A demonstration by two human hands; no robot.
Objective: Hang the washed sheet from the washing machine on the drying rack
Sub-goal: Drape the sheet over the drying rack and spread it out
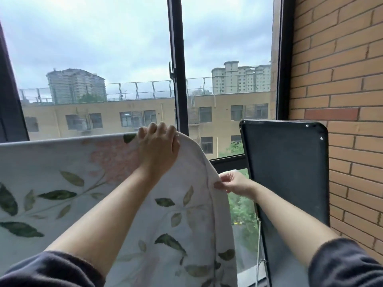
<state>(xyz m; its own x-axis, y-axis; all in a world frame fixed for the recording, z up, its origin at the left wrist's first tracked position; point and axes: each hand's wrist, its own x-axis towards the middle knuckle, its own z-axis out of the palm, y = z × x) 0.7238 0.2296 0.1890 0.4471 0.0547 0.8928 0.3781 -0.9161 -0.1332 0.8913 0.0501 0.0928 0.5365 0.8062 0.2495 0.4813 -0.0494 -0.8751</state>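
The sheet (62, 183), white with green leaves and pale pink blooms, is already draped over a high horizontal line in front of the window (103, 59); the rack bar itself is hidden under the fabric, so its form cannot be told. Leftward from the window's central frame post (176, 59) the top fold runs flat and even. Below that post the sheet's end curves down and hangs loose, not yet squared off.

The left hand (158, 148) lies on the top fold just below and left of the post, fingers curled over the crest, pressing the cloth down; whether it pinches fabric cannot be told. The right hand (234, 184), lower and right of the post, pinches the sheet's side edge between thumb and fingers.

Judging by this, carrying and throwing over are done. What seems left is drawing this end out along the line, smoothing the curve and evening the hang.

Farther right of the post stands a dark panel (290, 172) against the brick wall (342, 79).
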